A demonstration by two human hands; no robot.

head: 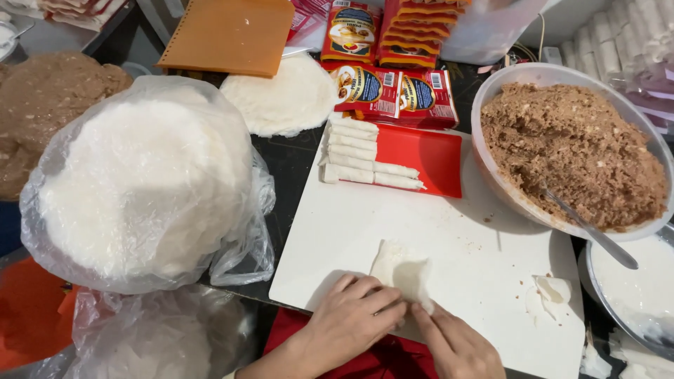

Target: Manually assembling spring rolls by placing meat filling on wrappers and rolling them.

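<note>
At the near edge of the white cutting board (337, 231), both hands work on one thin wrapper (401, 272). The left hand (349, 321) lies palm down with its fingers curled over the wrapper's near left edge, pressing on it. The right hand (456, 344) comes in from the near right, its fingers half bent and its fingertips touching the wrapper's near right side; neither hand is closed into a fist. The wrapper lies partly folded, its far end flat on the board.

Toward the board's near right corner lies a small torn scrap of wrapper (552, 289). Beyond the board's right edge stands a metal bowl of white liquid (642, 288), and just behind it a large clear bowl of brown minced filling (572, 144) with a spoon (586, 228) leaning out over its near rim.

At the board's far edge, a row of finished white rolls (358, 153) rests partly on a red tray (428, 158). Left of the board, a stack of round wrappers sits in a clear plastic bag (144, 182). Further back lie another round wrapper stack (284, 95), red packets (393, 91) and an orange sheet (228, 35).
</note>
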